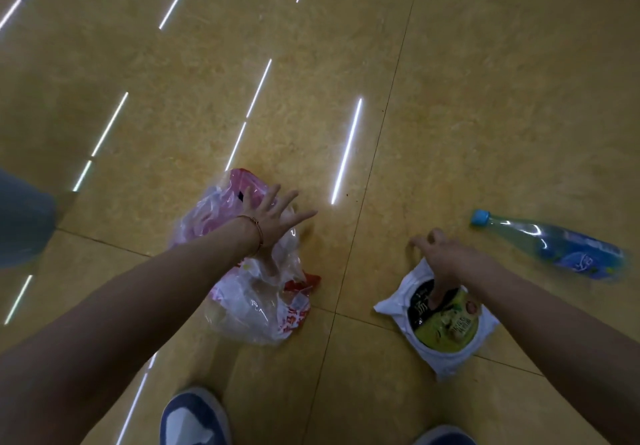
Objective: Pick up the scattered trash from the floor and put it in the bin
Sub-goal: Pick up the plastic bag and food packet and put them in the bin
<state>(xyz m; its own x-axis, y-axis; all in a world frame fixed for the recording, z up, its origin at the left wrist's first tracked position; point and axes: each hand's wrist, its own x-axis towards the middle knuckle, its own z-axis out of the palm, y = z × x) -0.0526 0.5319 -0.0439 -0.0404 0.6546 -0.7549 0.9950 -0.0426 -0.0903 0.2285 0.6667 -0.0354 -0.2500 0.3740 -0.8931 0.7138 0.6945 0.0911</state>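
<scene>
A crumpled clear, pink and red plastic bag (252,292) lies on the yellow floor at centre. My left hand (273,216) hovers over its far end with fingers spread straight, holding nothing. To the right lies a white snack wrapper (446,330) with a black and green print. My right hand (440,257) is at the wrapper's top edge, thumb and fingers curled down and pinching it. A clear plastic bottle (554,240) with a blue cap and blue label lies on its side at far right. No bin is in view.
My two blue and white shoes (194,417) stand at the bottom edge, close to the trash. A grey-blue blurred shape (20,219) sits at the left edge. Glossy yellow floor tiles (346,64) with light reflections stretch ahead.
</scene>
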